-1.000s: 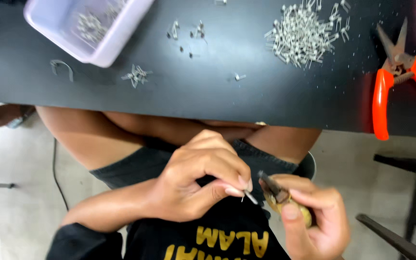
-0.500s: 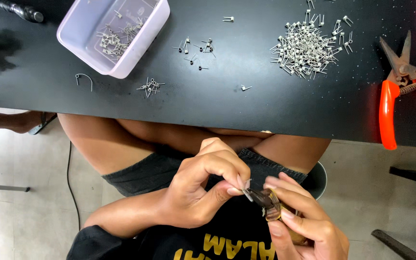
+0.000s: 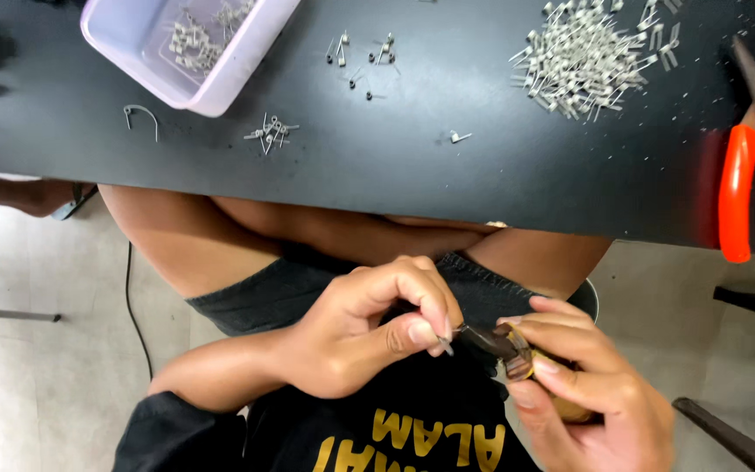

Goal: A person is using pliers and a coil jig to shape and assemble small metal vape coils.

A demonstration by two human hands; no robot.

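Lavender tub (image 3: 220,83) holds metal pins (image 3: 190,44) — left hand (image 3: 369,336) fingers pinch a pin (image 3: 445,344), right hand (image 3: 583,393) grips pliers (image 3: 504,348).

On the table (image 3: 482,183), the tray (image 3: 185,52) lies left of the pin heap (image 3: 583,57), pliers (image 3: 749,149) right.

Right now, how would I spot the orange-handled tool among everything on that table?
Start at the black table and follow it to its far right end. Past the heap of small metal pins, the orange-handled pliers lie at the table's edge. They are the only brightly coloured tool there; everything nearby is small and silvery.
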